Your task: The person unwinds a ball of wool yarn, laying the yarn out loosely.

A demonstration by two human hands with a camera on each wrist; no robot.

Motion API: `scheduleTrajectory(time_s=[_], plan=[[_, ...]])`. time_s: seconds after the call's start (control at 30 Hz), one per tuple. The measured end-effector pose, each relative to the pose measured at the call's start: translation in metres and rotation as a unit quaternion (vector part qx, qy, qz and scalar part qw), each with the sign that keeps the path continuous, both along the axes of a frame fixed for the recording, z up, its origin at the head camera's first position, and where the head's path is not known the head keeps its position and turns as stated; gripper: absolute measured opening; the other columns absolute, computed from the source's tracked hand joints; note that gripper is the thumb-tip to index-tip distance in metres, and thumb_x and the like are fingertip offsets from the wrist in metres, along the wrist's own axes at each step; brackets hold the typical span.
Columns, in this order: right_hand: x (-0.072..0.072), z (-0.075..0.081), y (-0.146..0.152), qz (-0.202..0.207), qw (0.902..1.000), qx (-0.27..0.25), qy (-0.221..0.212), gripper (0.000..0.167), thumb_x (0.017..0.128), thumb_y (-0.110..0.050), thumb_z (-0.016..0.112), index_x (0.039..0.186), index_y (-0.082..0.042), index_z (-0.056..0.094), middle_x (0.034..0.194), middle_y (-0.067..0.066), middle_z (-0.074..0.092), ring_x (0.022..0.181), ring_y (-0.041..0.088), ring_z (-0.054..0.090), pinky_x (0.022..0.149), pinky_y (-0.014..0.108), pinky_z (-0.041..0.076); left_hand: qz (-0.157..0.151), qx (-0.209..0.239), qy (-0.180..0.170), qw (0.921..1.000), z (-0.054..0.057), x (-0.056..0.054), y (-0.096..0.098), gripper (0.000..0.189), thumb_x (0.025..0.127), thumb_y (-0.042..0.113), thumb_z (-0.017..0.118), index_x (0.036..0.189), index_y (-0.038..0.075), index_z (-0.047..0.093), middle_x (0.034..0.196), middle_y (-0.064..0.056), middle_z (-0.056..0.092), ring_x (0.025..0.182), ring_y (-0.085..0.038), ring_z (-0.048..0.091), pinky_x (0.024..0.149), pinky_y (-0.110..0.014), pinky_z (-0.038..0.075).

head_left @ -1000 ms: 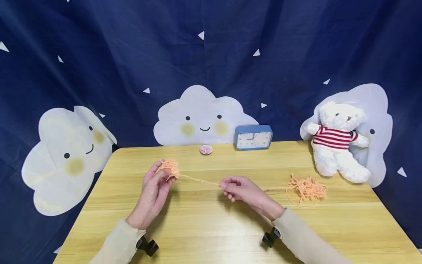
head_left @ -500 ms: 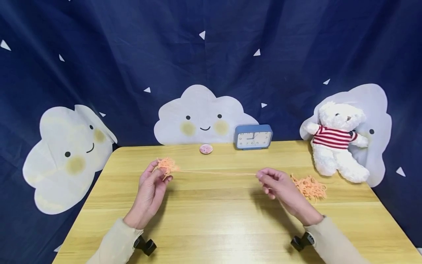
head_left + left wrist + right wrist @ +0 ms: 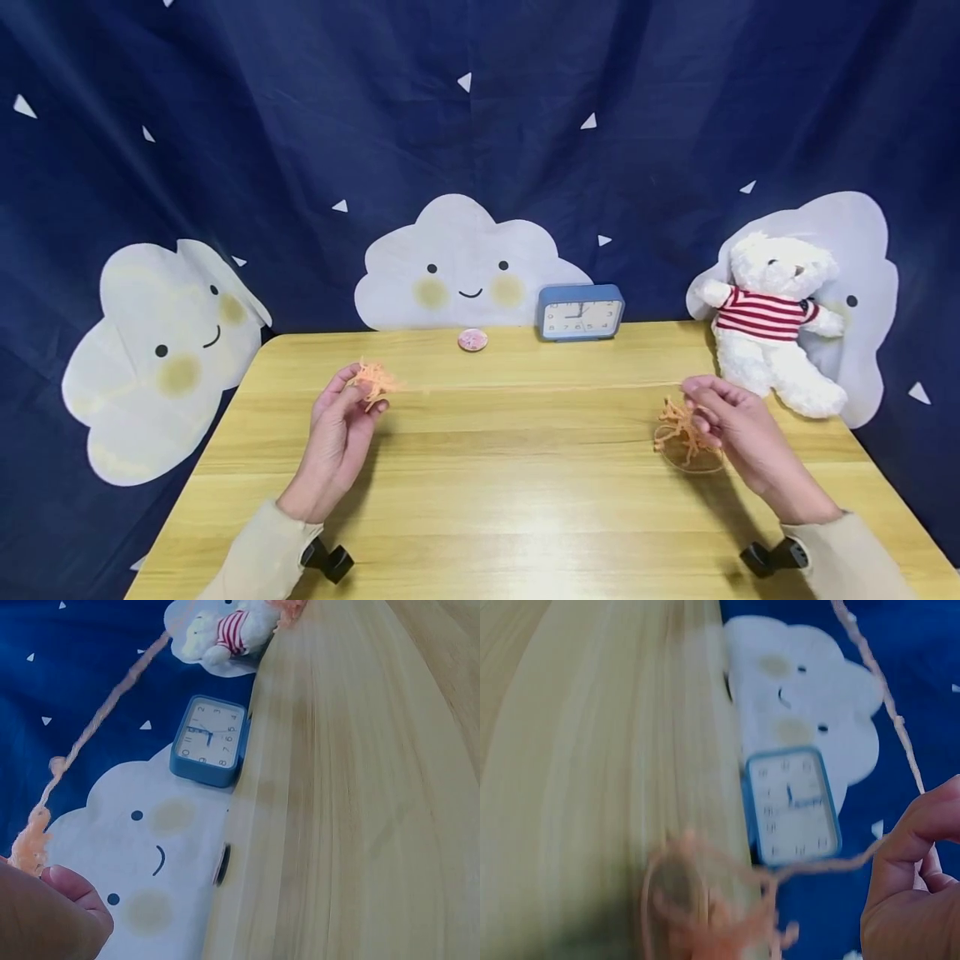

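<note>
My left hand [image 3: 339,433] holds a small bunch of orange yarn [image 3: 377,382] between thumb and fingers above the left part of the table. From that bunch a strand of yarn [image 3: 101,712] stretches taut across to my right hand [image 3: 742,429], which pinches it between thumb and fingertips. Below the right hand lies a loose orange yarn pile [image 3: 681,429], partly hidden by that hand in the head view. In the right wrist view, a second length of yarn [image 3: 825,865] runs from the pinching fingers down to the blurred pile.
A blue clock [image 3: 580,312] stands at the table's back edge, with a round pink disc [image 3: 472,340] to its left. A white teddy bear [image 3: 772,325] in a striped shirt sits at the back right. Behind the wooden table [image 3: 480,500] hangs a dark blue curtain [image 3: 300,125].
My right hand has moved far to the right, drawing the strand out longer, and is now over the pile's right side. The left hand has barely moved.
</note>
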State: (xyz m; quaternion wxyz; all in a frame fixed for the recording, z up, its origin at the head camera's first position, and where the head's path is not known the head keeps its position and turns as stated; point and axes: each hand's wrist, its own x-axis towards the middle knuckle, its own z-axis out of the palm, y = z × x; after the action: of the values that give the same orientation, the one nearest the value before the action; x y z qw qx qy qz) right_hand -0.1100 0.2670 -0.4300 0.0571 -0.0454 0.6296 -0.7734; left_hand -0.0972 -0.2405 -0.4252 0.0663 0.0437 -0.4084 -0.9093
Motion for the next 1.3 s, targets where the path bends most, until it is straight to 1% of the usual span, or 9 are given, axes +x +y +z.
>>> scheduleTrajectory(time_s=[0.3,0.43,0.5,0.63,0.8,0.87,1.0,1.13,1.3], plan=[[0.006,-0.013,0.06,-0.05,0.9979,-0.033,-0.024,0.032,0.114,-0.001,0.05,0.106,-0.011,0.079,0.086,-0.002,0.066,0.065,0.006,0.057,0.05,0.018,0.044,0.009,0.007,-0.005,0.9999,-0.003,0.002,-0.006,0.029,0.104,-0.013,0.044,0.115,0.004,0.064,0.116,-0.01,0.059,0.095,-0.018,0.058,0.08,-0.028,0.052],[0.007,-0.02,0.083,-0.066,0.9972,-0.03,-0.02,0.036,0.114,0.001,0.049,0.103,-0.012,0.08,0.086,-0.003,0.065,0.064,0.005,0.054,0.048,0.023,0.03,0.012,0.009,-0.005,0.9999,-0.003,0.003,-0.009,0.027,0.105,-0.012,0.044,0.118,0.004,0.062,0.118,-0.01,0.055,0.097,-0.017,0.057,0.081,-0.026,0.052],[0.008,-0.024,0.092,-0.072,0.9968,-0.03,-0.018,0.037,0.114,0.001,0.048,0.102,-0.012,0.08,0.086,-0.004,0.064,0.06,0.007,0.046,0.05,0.029,0.023,0.011,0.005,-0.006,0.9999,-0.003,0.005,-0.011,0.026,0.106,-0.012,0.043,0.12,0.003,0.06,0.116,-0.01,0.053,0.096,-0.016,0.056,0.081,-0.024,0.051],[0.01,-0.031,0.108,-0.092,0.9949,-0.035,-0.024,0.037,0.114,0.001,0.05,0.102,-0.012,0.083,0.084,-0.004,0.063,0.059,0.011,0.034,0.054,0.032,0.018,0.007,0.007,0.003,0.9999,-0.002,0.007,-0.013,0.026,0.107,-0.012,0.042,0.123,0.002,0.058,0.107,-0.008,0.056,0.089,-0.014,0.058,0.076,-0.022,0.052],[0.011,-0.03,0.126,-0.157,0.9868,0.002,-0.039,0.032,0.112,-0.003,0.059,0.096,-0.017,0.084,0.082,-0.006,0.065,0.06,0.004,0.05,0.046,0.021,0.034,-0.001,0.02,0.032,0.9993,-0.004,0.005,-0.01,0.028,0.106,-0.012,0.042,0.119,0.002,0.062,0.102,-0.008,0.06,0.089,-0.018,0.062,0.077,-0.027,0.053],[0.011,-0.031,0.129,-0.183,0.9818,0.008,-0.047,0.03,0.11,-0.004,0.063,0.093,-0.018,0.084,0.082,-0.007,0.067,0.061,0.003,0.055,0.049,0.018,0.044,0.0,0.02,0.03,0.9994,-0.005,0.005,-0.01,0.03,0.105,-0.012,0.041,0.118,0.003,0.063,0.106,-0.008,0.059,0.092,-0.02,0.063,0.078,-0.03,0.052],[0.009,-0.032,0.131,-0.209,0.9755,0.011,-0.066,0.03,0.109,-0.006,0.065,0.088,-0.018,0.083,0.079,-0.007,0.066,0.061,0.003,0.058,0.051,0.017,0.049,0.005,0.021,0.019,0.9996,-0.005,0.004,-0.01,0.031,0.104,-0.013,0.041,0.117,0.004,0.064,0.112,-0.009,0.058,0.095,-0.021,0.064,0.08,-0.031,0.052],[0.006,-0.035,0.133,-0.176,0.9779,0.056,-0.096,0.034,0.111,-0.01,0.063,0.087,-0.023,0.083,0.078,-0.009,0.066,0.062,0.002,0.059,0.053,0.016,0.05,0.004,0.021,0.017,0.9996,-0.004,0.004,-0.009,0.029,0.105,-0.013,0.043,0.117,0.004,0.063,0.111,-0.009,0.059,0.095,-0.021,0.064,0.081,-0.031,0.053],[0.001,-0.042,0.133,-0.074,0.9877,0.087,-0.106,0.037,0.113,-0.005,0.057,0.095,-0.022,0.084,0.085,-0.009,0.072,0.068,0.002,0.06,0.057,0.016,0.052,-0.004,0.021,0.026,0.9994,-0.003,0.003,-0.006,0.028,0.105,-0.015,0.045,0.117,0.004,0.061,0.106,-0.008,0.061,0.092,-0.021,0.062,0.079,-0.031,0.053]])
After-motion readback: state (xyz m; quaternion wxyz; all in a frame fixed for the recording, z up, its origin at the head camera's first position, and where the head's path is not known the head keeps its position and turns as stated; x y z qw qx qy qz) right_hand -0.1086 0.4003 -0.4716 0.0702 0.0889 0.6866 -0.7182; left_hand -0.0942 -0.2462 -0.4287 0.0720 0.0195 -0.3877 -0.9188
